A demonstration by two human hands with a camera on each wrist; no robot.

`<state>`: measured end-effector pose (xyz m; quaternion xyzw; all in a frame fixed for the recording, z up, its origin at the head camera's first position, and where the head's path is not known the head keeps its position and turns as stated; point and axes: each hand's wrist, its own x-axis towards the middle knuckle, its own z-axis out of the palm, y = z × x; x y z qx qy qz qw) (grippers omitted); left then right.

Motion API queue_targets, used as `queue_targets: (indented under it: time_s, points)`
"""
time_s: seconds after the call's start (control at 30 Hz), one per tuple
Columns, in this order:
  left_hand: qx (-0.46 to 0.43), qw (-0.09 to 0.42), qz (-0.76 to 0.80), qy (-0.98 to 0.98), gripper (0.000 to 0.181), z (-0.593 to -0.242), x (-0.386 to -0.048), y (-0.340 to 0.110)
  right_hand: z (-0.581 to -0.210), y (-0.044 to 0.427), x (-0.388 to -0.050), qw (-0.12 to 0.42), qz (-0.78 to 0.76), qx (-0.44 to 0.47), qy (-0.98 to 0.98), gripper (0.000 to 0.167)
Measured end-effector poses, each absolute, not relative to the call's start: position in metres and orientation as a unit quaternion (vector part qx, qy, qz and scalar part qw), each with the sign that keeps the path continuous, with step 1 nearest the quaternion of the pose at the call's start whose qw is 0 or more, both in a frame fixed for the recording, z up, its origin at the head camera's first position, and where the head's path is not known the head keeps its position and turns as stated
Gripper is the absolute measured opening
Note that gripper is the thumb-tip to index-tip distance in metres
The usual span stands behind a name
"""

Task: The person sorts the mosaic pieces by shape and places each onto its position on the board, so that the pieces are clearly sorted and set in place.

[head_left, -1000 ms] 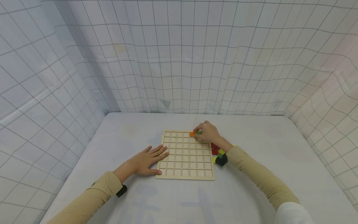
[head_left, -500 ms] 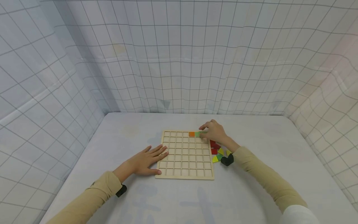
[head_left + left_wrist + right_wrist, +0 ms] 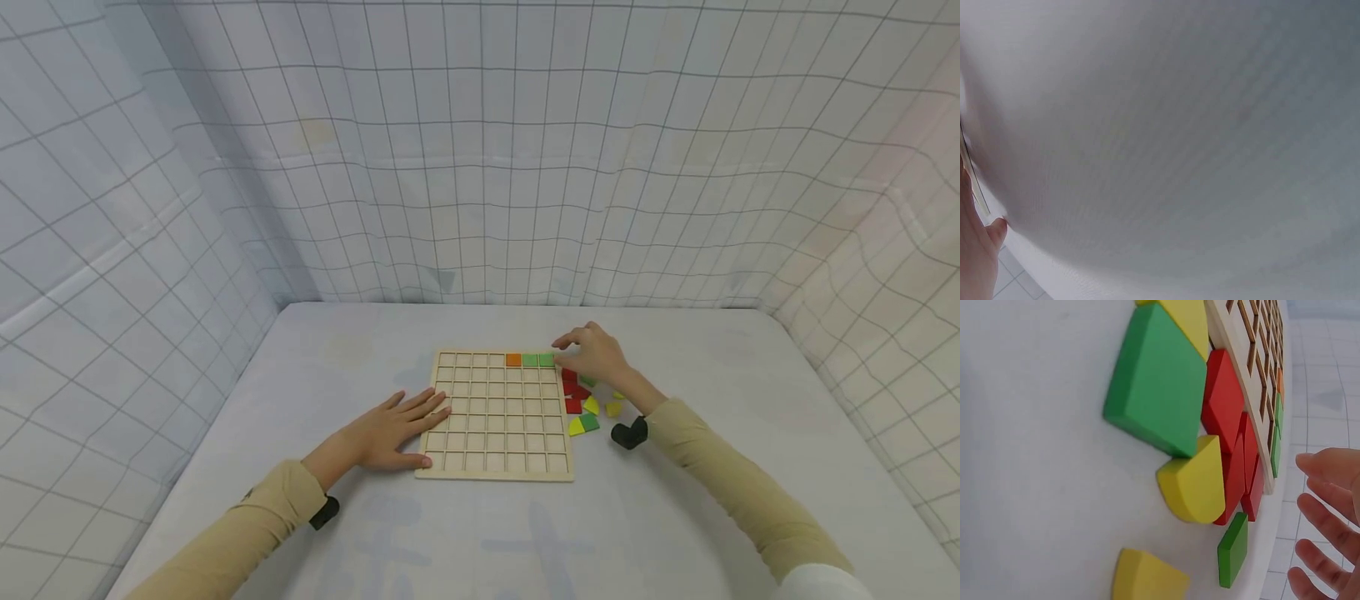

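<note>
A wooden grid board [image 3: 495, 477] lies flat on the table. One orange square tile [image 3: 513, 360] and two green square tiles [image 3: 538, 360] fill the right end of its far row. My left hand [image 3: 390, 431] rests with spread fingers on the board's left edge; in the left wrist view only part of that hand [image 3: 979, 250] shows. Just off the far right corner is my right hand [image 3: 592, 354], thumb and fingers apart. Nothing sits between the fingers of this right hand [image 3: 1329, 519] in the right wrist view.
Beside the board's right edge lie loose red tiles [image 3: 1222, 400], green tiles [image 3: 1160, 381] and yellow round-edged pieces [image 3: 1194, 481]. Another yellow piece [image 3: 1147, 578] lies slightly apart. Grid-patterned cloth [image 3: 480, 167] hangs behind the table [image 3: 480, 542] and at its sides.
My right hand has moved right, away from the far row, uncovering both green tiles and more loose pieces. My left hand stays in place on the board.
</note>
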<state>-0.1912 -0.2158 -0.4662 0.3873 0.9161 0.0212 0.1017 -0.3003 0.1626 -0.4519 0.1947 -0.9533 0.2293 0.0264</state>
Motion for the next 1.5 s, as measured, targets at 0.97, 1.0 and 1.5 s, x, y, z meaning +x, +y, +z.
queue_targets:
  time_s: [0.97,1.0,1.5]
  points:
    - [0.393,0.100,0.028,0.914,0.079,-0.462,-0.191,-0.216,-0.465,0.196,-0.287,0.020,0.216,0.205,-0.954,0.028]
    - [0.393,0.100,0.029,0.914,0.079,-0.462,-0.191,-0.216,-0.465,0.197,-0.287,0.021,0.216,0.207,-0.954,0.028]
    - [0.397,0.097,0.029,0.912,0.079,-0.464,-0.192,-0.217,-0.470,0.193,-0.288,0.018,0.218,0.202,-0.955,0.026]
